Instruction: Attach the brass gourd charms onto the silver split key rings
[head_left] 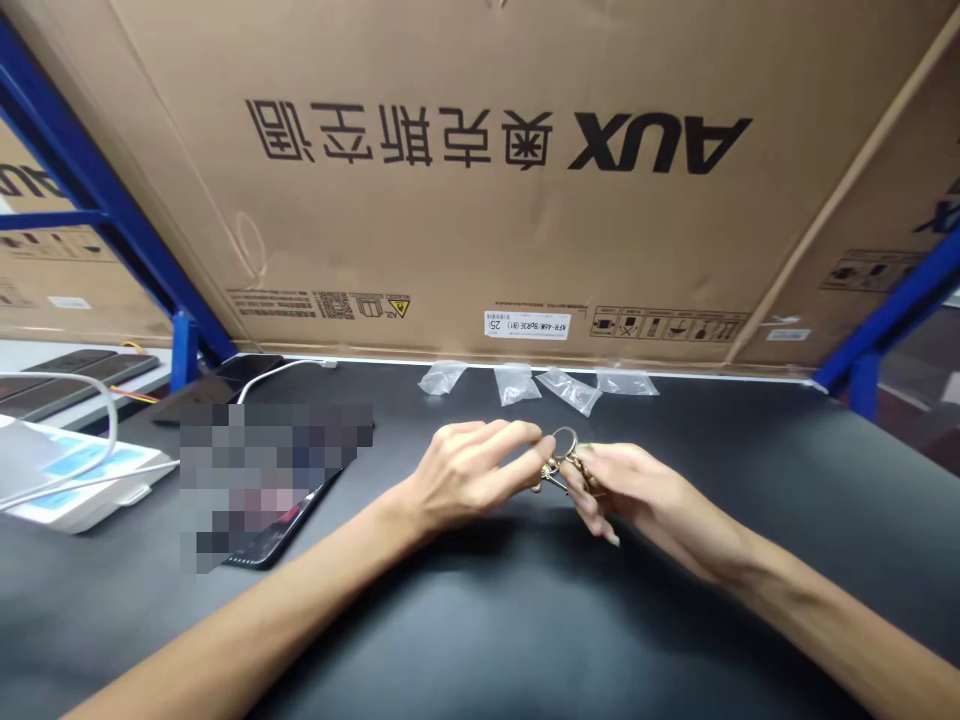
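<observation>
Forearms (247,620) angle in from both lower corners and bring the hands together above the dark surface (720,450). Left hand (469,475) lies palm-down, its fingers (510,435) pinching a brass key ring (564,443); right hand (626,495) meets it from the other side, fingers (600,470) curled round the same bunch. Ring stands upright between the hands, in the air, with small brass pieces (574,470) below it, partly hidden by fingers and hard to make out. Four clear plastic bags (517,385) lie near the far edge, before an upside-down AUX carton (450,200). Pixelation hides most of a phone (270,480) at left.
</observation>
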